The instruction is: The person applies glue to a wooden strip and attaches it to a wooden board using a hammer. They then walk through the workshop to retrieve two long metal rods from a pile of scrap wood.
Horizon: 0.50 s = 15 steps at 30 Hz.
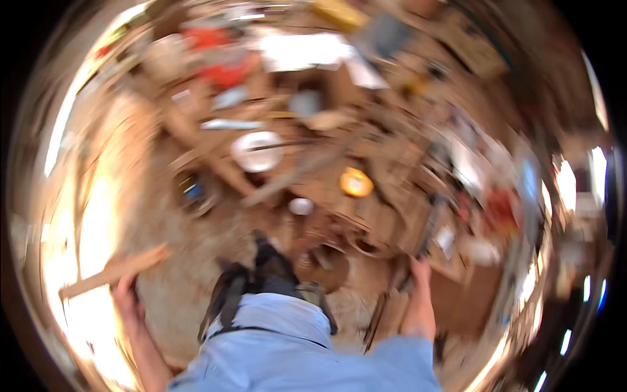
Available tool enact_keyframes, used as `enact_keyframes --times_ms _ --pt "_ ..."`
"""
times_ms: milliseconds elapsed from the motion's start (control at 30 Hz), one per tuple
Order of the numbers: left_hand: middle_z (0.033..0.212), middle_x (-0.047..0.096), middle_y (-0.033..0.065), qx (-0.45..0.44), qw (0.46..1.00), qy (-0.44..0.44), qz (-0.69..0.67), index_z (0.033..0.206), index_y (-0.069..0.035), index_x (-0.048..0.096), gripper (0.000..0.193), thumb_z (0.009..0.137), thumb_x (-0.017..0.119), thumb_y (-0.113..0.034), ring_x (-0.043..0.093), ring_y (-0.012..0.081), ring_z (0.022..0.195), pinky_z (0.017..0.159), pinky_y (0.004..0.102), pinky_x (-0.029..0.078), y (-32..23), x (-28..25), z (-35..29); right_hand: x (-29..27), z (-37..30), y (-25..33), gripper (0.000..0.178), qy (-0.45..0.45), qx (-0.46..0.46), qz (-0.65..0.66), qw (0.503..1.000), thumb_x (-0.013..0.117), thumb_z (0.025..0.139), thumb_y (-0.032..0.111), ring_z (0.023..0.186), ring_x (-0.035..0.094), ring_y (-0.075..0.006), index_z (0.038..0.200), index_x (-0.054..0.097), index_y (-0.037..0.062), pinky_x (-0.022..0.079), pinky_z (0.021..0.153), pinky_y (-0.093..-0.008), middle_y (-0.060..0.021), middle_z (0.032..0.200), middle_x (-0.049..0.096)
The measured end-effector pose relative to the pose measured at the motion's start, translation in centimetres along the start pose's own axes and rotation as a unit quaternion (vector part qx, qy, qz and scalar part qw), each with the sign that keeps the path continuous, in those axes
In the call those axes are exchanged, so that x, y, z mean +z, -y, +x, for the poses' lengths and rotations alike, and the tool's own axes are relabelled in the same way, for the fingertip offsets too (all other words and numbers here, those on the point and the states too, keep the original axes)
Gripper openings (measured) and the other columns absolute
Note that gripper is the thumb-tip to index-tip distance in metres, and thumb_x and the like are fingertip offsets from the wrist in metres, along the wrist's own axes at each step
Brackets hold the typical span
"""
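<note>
The left hand [126, 295] is closed round a wooden board [117, 270], out at the person's left; the right hand [421, 271], well apart, is beside a long dark thing [430, 225] (too blurred for me to tell its grip). The board looks picked up but unattached; a loose plank [297, 173] lies ahead, and what's left I can't judge.
</note>
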<state>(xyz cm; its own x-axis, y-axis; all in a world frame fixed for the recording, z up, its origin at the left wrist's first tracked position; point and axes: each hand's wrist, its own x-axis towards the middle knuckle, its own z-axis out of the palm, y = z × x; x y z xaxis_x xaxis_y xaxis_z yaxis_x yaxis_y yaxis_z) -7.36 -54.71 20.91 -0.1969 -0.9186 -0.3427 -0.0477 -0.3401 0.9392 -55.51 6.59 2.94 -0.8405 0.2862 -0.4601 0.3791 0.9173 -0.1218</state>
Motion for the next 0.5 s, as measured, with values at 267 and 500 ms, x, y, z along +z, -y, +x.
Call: enact_keyframes --times_ms 267,500 --pt "0.126 0.056 0.0189 -0.020 0.997 -0.021 -0.068 0.130 0.002 0.039 0.060 0.072 0.054 0.002 0.059 0.0264 0.109 0.088 0.0339 0.050 -2.5 1.3 -1.8 2.3 4.2 -3.0 0.052 0.073 -0.009 0.108 0.991 0.064 0.081 0.038 0.085 0.065 -0.0272 0.105 0.063 -0.0088 0.051 0.073 -0.0406 -0.0191 0.101 0.067" --pt "0.117 0.062 0.0147 0.038 0.993 -0.090 -0.061 0.121 0.000 0.049 0.052 0.069 0.053 0.005 0.057 0.0242 0.110 0.090 0.0358 0.048 2.2 -8.5 -9.7 9.0 -13.3 14.9 0.045 0.205 -0.167 0.177 0.948 0.062 0.084 0.038 0.080 0.061 -0.0244 0.101 0.061 -0.0042 0.049 0.067 -0.0378 -0.0151 0.095 0.064"
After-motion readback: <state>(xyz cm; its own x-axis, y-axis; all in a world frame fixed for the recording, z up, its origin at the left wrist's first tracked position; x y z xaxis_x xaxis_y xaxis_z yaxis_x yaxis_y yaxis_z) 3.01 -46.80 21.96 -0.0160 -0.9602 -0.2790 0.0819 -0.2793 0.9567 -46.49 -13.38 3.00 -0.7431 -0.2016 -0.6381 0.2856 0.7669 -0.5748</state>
